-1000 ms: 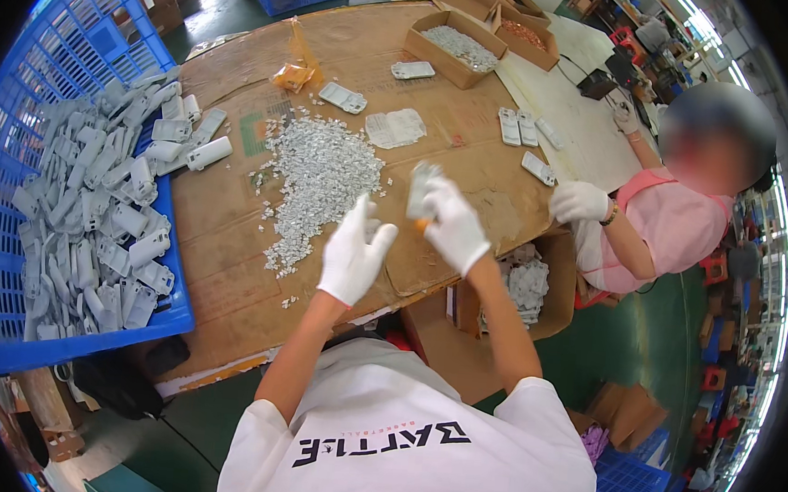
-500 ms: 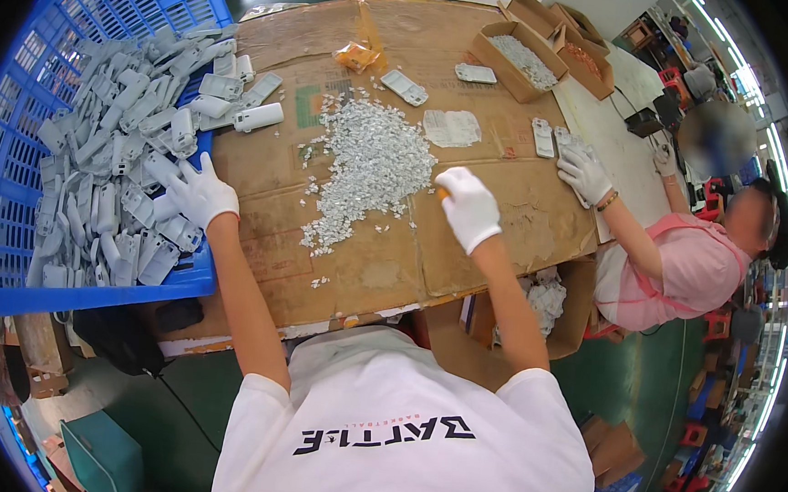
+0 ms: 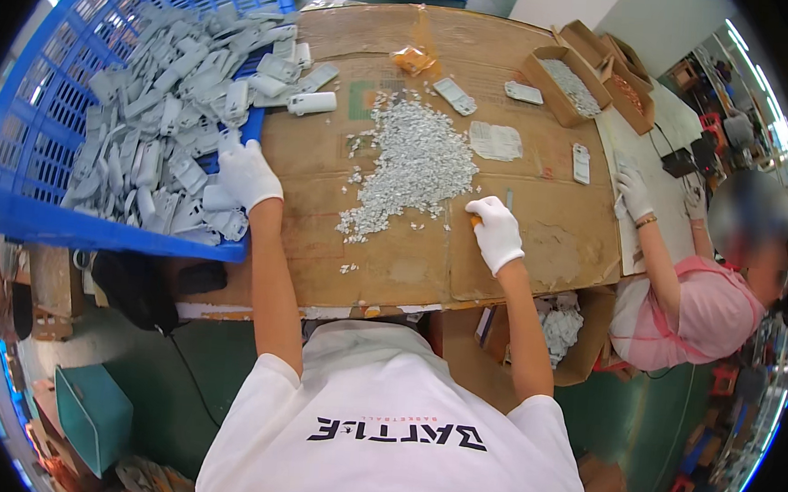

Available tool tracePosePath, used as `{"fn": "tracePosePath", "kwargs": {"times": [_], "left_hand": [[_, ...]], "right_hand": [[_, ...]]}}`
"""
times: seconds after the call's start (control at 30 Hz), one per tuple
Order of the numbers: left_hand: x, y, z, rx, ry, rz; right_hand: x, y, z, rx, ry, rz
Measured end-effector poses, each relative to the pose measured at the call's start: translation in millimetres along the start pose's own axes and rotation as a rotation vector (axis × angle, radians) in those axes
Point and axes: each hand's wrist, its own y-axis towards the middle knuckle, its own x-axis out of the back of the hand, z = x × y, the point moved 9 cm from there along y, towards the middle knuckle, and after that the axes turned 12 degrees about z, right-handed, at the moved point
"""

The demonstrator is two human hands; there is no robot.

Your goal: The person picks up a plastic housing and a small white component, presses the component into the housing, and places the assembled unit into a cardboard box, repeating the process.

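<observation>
My left hand (image 3: 250, 174), in a white glove, reaches over the near right side of a blue crate (image 3: 139, 239). Its fingers are apart and touch a heap of pale grey plastic housings (image 3: 153, 92); their tips partly blend into the parts. My right hand (image 3: 497, 234), also gloved, is closed around a small tool with an orange handle (image 3: 475, 221), mostly hidden in the fist. It sits above the cardboard-covered table (image 3: 392, 278), right of a spread pile of small whitish pieces (image 3: 414, 161). A thin grey strip (image 3: 509, 197) shows just beyond that fist.
Several housings lie outside the heap, including one housing (image 3: 455, 96) beyond the pile and another (image 3: 581, 164) at the right. Open cardboard boxes (image 3: 565, 89) stand far right. A co-worker's gloved hand (image 3: 633, 191) works at the right edge. An orange bag (image 3: 413, 60) lies at the back.
The whole view has shifted. My right hand has moved left and nearer; my left hand's fingers have shifted slightly over the heap. The co-worker's hand has drawn right, away from the single housing left beside it.
</observation>
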Motion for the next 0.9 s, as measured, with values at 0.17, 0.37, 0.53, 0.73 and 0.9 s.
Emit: {"fn": "tracePosePath", "kwargs": {"times": [0.17,0.37,0.53,0.73,0.9], "left_hand": [[21.7,-44.4,-10.9,-0.136,-0.175,-0.003],[11.6,-107.3,-27.8,-0.391,-0.26,0.17],[14.1,-119.1,-16.3,-0.481,-0.423,0.229],[23.3,-114.3,1.4,-0.357,-0.323,0.173],[-9.7,-116.1,8.1,-0.34,-0.414,0.428]], "right_hand": [[5.1,-5.4,-9.9,-0.055,0.054,-0.022],[8.0,-4.6,-16.5,-0.128,0.022,-0.094],[2.6,-16.4,-42.9,-0.245,0.691,-0.145],[26.4,-26.8,-19.1,-0.033,0.154,-0.218],[6.5,-20.3,-15.2,-0.034,0.114,-0.084]]}}
